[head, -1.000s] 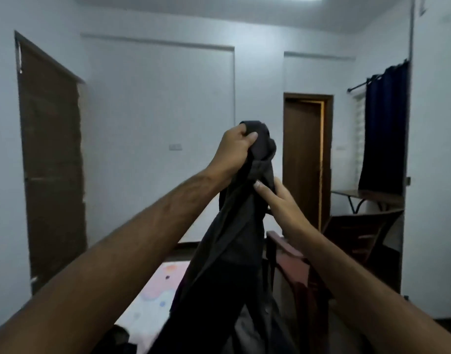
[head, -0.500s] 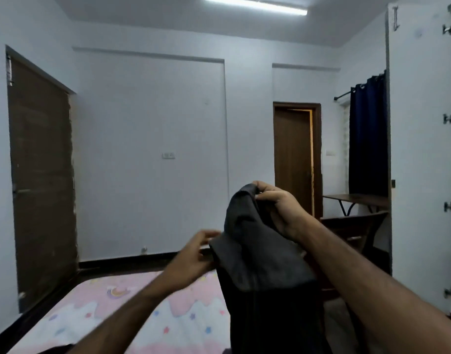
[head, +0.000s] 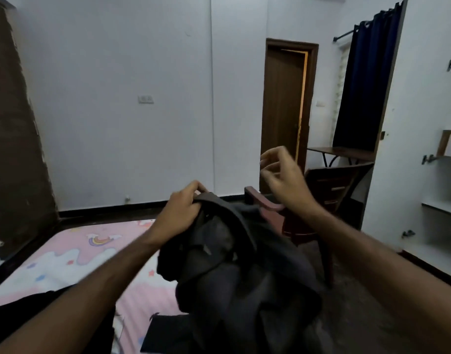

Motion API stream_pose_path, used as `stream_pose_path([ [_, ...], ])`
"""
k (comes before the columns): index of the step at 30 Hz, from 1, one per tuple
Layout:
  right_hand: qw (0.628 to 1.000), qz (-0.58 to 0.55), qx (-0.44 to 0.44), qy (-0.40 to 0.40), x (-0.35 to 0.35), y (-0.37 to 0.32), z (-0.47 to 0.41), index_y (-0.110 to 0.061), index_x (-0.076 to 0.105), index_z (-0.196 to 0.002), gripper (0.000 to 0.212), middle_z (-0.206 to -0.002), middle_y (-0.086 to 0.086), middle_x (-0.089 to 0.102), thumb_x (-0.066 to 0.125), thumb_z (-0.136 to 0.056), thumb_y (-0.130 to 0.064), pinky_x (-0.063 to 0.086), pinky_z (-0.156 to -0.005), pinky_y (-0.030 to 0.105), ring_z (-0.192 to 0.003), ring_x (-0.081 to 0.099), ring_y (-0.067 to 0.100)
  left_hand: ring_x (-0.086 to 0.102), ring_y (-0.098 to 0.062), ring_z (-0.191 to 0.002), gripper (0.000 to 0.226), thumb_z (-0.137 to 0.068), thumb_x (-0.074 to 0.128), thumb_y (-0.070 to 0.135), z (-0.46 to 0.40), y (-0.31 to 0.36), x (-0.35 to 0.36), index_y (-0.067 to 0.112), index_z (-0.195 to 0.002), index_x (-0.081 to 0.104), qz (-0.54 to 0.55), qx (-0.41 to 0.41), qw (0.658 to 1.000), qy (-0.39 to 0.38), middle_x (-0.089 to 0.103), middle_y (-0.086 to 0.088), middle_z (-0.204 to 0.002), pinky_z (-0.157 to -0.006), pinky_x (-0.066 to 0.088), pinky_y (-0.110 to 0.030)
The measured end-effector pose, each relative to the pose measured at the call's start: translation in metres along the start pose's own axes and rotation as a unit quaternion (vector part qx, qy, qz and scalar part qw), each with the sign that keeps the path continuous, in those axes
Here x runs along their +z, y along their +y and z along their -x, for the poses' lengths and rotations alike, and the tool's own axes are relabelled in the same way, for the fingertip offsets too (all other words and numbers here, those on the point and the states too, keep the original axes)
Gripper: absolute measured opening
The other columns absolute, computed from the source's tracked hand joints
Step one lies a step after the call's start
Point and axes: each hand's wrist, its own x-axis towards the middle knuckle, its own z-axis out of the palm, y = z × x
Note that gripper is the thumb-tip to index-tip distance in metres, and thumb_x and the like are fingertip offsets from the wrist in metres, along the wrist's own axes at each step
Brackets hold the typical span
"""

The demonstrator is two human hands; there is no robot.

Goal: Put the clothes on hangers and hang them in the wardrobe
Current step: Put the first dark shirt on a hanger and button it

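Trousers (head: 234, 264) hang down from the left hand (head: 179, 209), which grips their top edge, while the right hand (head: 283, 180), loosely curled and empty, hovers just up-right.

The garment (head: 234, 264) pinched in the left hand (head: 183, 208) is matt dark-grey cloth — soft, creased. Below the grip, the bed sheet (head: 73, 254) is smooth printed cloth. Right of it, a chair (head: 331, 190) of dark, faintly glossy wood — beyond, a matt wooden door (head: 283, 111).
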Motion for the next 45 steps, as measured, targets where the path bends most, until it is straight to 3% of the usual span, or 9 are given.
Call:
stream_pose_path([
  [5, 0.967, 0.093, -0.02, -0.235, 0.05, 0.002, 0.057, -0.029, 0.042, -0.138, 0.06, -0.129, -0.011, 0.058, 0.067, -0.091, -0.055, 0.055, -0.088, 0.026, -0.107, 0.061, 0.004, 0.063, -0.025, -0.086, 0.021, -0.084, 0.052, 0.006, -0.024, 0.024, -0.007, 0.02, -0.099, 0.057, -0.059, 0.006, 0.998, -0.009, 0.07, -0.006, -0.09, -0.077, 0.048, -0.033],
  [12, 0.985, 0.036, 0.035, -0.163, 0.066, 0.025, 0.047, -0.019, 0.066, -0.109, 0.026, -0.1, -0.001, 0.072, 0.054, -0.088, -0.01, 0.06, -0.08, 0.046, -0.091, 0.069, 0.014, 0.062, -0.004, -0.086, 0.027, -0.084, 0.055, 0.005, -0.037, 0.036, -0.032, 0.023, -0.102, 0.063, 0.0, 0.014, 1.0, -0.01, 0.068, 0.008, -0.092, -0.065, 0.041, -0.008],
  [17, 0.998, 0.002, 0.036, -0.051, 0.031, 0.007, -0.004, -0.006, 0.052, -0.078, 0.026, -0.073, 0.006, 0.058, 0.036, -0.088, -0.024, 0.042, -0.067, 0.042, -0.072, 0.054, 0.021, 0.061, 0.002, -0.076, 0.02, -0.087, 0.074, 0.02, -0.047, 0.02, -0.054, 0.026, -0.101, 0.062, -0.039, 0.055, 0.997, -0.032, 0.068, 0.008, -0.085, -0.066, 0.041, -0.009],
  [22, 0.932, 0.213, -0.081, -0.281, -0.019, -0.035, -0.066, -0.011, 0.055, -0.089, 0.045, -0.074, -0.001, 0.057, 0.047, -0.103, -0.054, 0.04, -0.067, 0.031, -0.069, 0.054, 0.014, 0.063, -0.018, -0.076, 0.04, -0.07, 0.088, 0.042, -0.079, 0.03, -0.087, 0.023, -0.093, 0.062, -0.186, 0.08, 0.979, 0.006, 0.068, 0.002, -0.08, -0.067, 0.052, -0.035],
  [29, 0.964, 0.226, -0.08, -0.115, -0.11, -0.101, -0.171, -0.013, 0.07, -0.089, 0.024, -0.088, 0.004, 0.069, 0.065, -0.098, -0.035, 0.05, -0.076, 0.037, -0.084, 0.064, 0.016, 0.061, -0.015, -0.077, 0.033, -0.085, 0.072, 0.052, -0.129, 0.088, -0.151, 0.022, -0.086, 0.059, -0.231, 0.21, 0.95, 0.022, 0.063, 0.007, -0.079, -0.068, 0.047, -0.035],
  [35, 0.902, 0.38, -0.151, -0.141, -0.159, -0.176, -0.207, -0.022, 0.068, -0.104, 0.01, -0.095, 0.001, 0.069, 0.067, -0.096, -0.018, 0.047, -0.08, 0.035, -0.092, 0.063, 0.021, 0.059, -0.025, -0.075, 0.027, -0.098, 0.057, 0.04, -0.141, 0.155, -0.229, 0.017, -0.085, 0.051, -0.359, 0.294, 0.879, 0.107, 0.061, 0.001, -0.082, -0.065, 0.05, -0.039],
  [40, 0.838, 0.409, -0.308, -0.187, -0.149, -0.196, -0.189, -0.03, 0.036, -0.132, 0.047, -0.11, -0.003, 0.056, 0.055, -0.097, -0.006, 0.05, -0.072, 0.032, -0.086, 0.059, 0.015, 0.055, -0.023, -0.086, 0.026, -0.099, 0.055, 0.038, -0.141, 0.177, -0.272, 0.014, -0.093, 0.062, -0.446, 0.323, 0.82, 0.16, 0.047, 0.001, -0.097, -0.056, 0.042, -0.032],
  [43, 0.746, 0.547, -0.356, -0.135, -0.14, -0.194, -0.193, -0.035, 0.032, -0.14, 0.053, -0.111, -0.001, 0.041, 0.051, -0.098, -0.007, 0.048, -0.059, 0.031, -0.072, 0.053, 0.016, 0.067, -0.029, -0.085, 0.023, -0.1, 0.056, 0.034, -0.13, 0.183, -0.286, 0.025, -0.121, 0.051, -0.473, 0.307, 0.812, 0.147, 0.065, 0.002, -0.112, -0.065, 0.05, -0.037],
  [45, 0.768, 0.554, -0.313, -0.076, -0.138, -0.201, -0.2, -0.03, 0.04, -0.135, 0.047, -0.113, 0.001, 0.043, 0.06, -0.095, -0.012, 0.058, -0.065, 0.039, -0.079, 0.058, 0.02, 0.069, -0.033, -0.08, 0.035, -0.102, 0.053, 0.03, -0.122, 0.187, -0.291, 0.034, -0.131, 0.033, -0.514, 0.323, 0.789, 0.097, 0.064, 0.002, -0.119, -0.068, 0.054, -0.043],
])
